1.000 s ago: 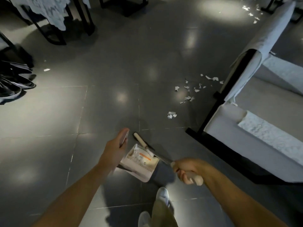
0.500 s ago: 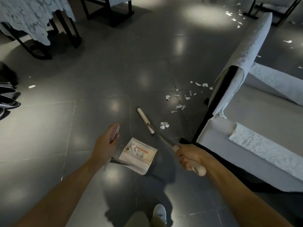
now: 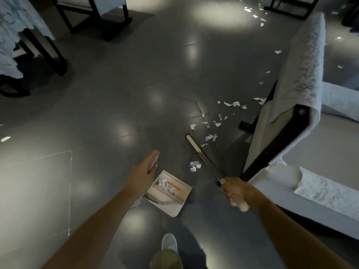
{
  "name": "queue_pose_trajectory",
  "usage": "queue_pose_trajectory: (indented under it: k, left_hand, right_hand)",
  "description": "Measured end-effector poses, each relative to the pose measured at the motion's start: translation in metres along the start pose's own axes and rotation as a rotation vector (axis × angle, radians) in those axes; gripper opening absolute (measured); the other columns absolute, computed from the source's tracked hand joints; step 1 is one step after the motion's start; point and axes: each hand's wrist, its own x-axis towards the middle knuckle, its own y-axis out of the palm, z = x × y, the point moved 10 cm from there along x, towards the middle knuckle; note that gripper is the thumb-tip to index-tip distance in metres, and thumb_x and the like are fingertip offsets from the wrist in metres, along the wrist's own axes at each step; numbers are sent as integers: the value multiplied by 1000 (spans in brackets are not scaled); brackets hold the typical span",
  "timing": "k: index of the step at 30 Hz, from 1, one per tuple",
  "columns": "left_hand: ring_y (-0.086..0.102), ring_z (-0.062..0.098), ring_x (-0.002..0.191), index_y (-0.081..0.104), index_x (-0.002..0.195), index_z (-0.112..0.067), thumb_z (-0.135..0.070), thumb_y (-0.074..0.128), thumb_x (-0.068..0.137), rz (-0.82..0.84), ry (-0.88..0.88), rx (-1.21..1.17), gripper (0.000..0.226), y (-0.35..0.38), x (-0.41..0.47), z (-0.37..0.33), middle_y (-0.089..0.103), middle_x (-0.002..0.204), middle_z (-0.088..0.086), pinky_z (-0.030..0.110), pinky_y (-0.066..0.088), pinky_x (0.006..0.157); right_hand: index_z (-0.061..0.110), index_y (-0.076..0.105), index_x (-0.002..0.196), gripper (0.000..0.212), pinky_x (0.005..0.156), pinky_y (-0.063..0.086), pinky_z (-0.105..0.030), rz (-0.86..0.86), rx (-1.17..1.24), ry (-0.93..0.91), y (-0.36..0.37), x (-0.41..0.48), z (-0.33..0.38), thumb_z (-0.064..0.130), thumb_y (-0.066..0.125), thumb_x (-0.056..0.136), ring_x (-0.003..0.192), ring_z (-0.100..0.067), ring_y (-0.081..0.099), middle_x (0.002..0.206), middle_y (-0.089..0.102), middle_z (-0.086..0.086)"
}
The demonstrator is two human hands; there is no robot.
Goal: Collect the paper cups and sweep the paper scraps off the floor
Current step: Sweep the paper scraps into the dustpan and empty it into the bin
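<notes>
Right hand (image 3: 236, 193) clamped on broom (image 3: 204, 159) | left hand (image 3: 144, 171) holds pan (image 3: 185, 190) handle | few bits panned, most scraps (image 3: 210, 137) on floor beside sofa (image 3: 299, 78) | no cups visible | early going, I'd say

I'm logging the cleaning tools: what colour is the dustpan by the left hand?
The dustpan is white, with an orange label inside. The head view, the only one, shows it.

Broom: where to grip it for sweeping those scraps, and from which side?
Take the broom by the pale grip at its upper end, from above on the right, as the right hand does. The thin pole slants down and away to the head, so that end gives reach to the paper scraps.
</notes>
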Motion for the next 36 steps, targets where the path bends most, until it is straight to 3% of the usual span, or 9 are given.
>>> queue_pose_trajectory:
  k: [2,6,11,13,16,21,28,32,36]
  left_hand:
    - [61,6,102,40,138,-41,-26,46,100,30,-1,48,41,-2,24,0,58,127,0,11,39,77]
    - [53,1,82,40,134,-46,-29,46,99,73,7,71,39,-1,47,3,61,119,1,15,40,73]
    - [54,17,119,45,138,-31,-21,48,99,95,54,-3,41,-4,69,-1,56,134,2,21,36,92]
    - [55,19,119,46,136,-32,-21,49,98,94,65,12,40,-5,76,-5,58,131,1,22,38,91]
    - [61,11,101,48,131,-37,-23,51,97,75,92,29,37,-12,93,-11,64,117,-4,18,40,80]
    - [61,10,100,47,122,-53,-27,51,97,65,102,8,37,-17,135,-19,61,115,-8,20,42,80]
    - [53,12,118,42,111,-66,-24,52,96,61,160,18,45,-15,212,-61,57,124,-11,25,37,93]
    - [60,5,100,38,109,-71,-29,49,97,123,205,92,45,-9,245,-79,62,109,-16,24,41,80]
    - [63,11,93,39,106,-70,-29,49,97,180,215,114,43,2,280,-89,66,102,-6,26,47,74]
  right_hand:
    - [19,50,84,19,34,36,-19,25,28,59,17,4,-4,12,40,97,36,-9,44,62,45,-3]
    - [11,59,78,17,48,40,-24,100,-69,179,48,-12,-8,13,48,91,46,-14,48,49,54,-2]
    - [4,53,71,22,31,35,-15,292,329,313,43,-52,20,0,50,93,27,-8,41,40,47,-4]
    - [3,50,70,24,28,34,-13,333,417,346,34,-64,34,-1,47,94,25,-8,39,39,42,-4]
    - [4,54,85,12,28,32,-13,288,386,291,19,-64,58,-4,48,92,27,-8,37,42,40,-4]
    - [1,51,126,34,32,32,-15,124,109,58,-24,-32,111,-1,49,92,28,-9,37,39,42,-3]
    - [4,52,89,7,42,37,-26,-86,-5,-57,-85,28,163,2,48,94,39,-17,44,49,50,-8]
    - [2,50,94,9,63,42,-34,-154,-84,2,-111,62,168,6,42,97,58,-23,49,64,52,-13]
    - [3,52,104,14,68,44,-30,-136,-132,73,-109,80,161,5,41,96,66,-20,51,76,55,-12]
